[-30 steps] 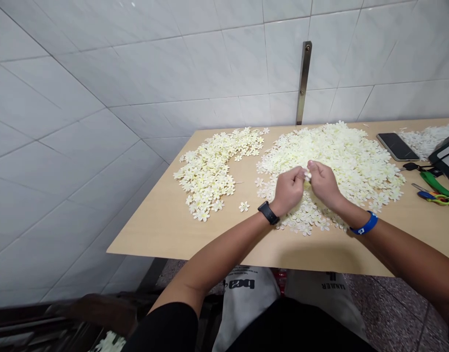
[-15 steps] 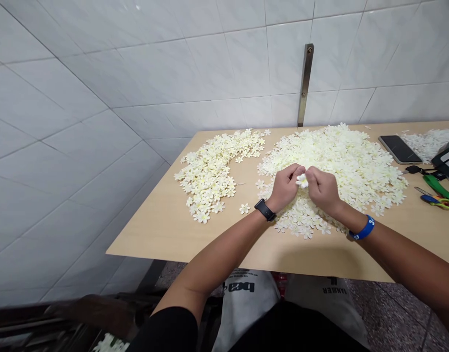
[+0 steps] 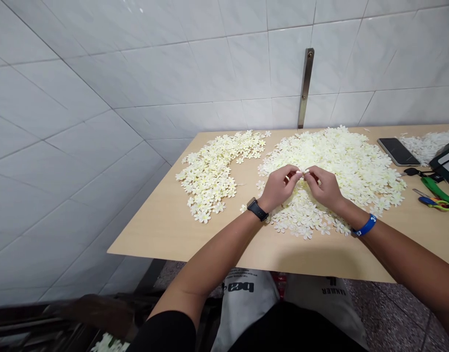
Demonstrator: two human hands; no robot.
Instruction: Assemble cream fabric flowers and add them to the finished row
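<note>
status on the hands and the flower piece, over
Left hand and right hand fingers pinch one small white flower piece between them, above the big flower pile. Smaller pile to the left. Nothing blocking.

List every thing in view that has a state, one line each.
left hand: fingers pinched on a small white flower piece.
right hand: fingers pinched on the same piece.
large flower pile: loose, spread flat under the hands.
smaller flower pile: loose, set apart to the left.
phone: screen dark, lying flat.
scissors: lying on the table; blades cannot be made out.
</note>
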